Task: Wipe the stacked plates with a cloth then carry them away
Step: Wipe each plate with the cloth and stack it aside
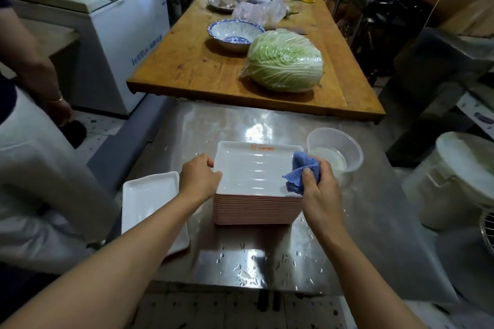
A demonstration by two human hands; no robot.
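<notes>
Water droplets [242, 274] are scattered over the near edge of the wet stainless-steel tabletop [347, 238]. Behind them, a tall stack of rectangular white plates with pink undersides [256, 205] is steadied by the left hand [199, 177], whose fingers are curled over the top plate's left rim. A crumpled blue cloth [300, 172] is gripped in the curled fingers of the right hand [319, 185] and held at the top plate's right edge.

Wiping is judged to be under way: one single white rectangular plate [149, 203] is set apart just left of the stack, and most plates are left; carrying is not yet begun.

A clear plastic bowl of cloudy liquid [335, 152] stands just beside the stack and could be knocked. Farther off, a wrapped green cabbage [284, 61] and a blue-patterned ceramic bowl [235, 35] are seen on a wooden tabletop [181, 61]. Another person's arm [32, 61] is seen at left.
</notes>
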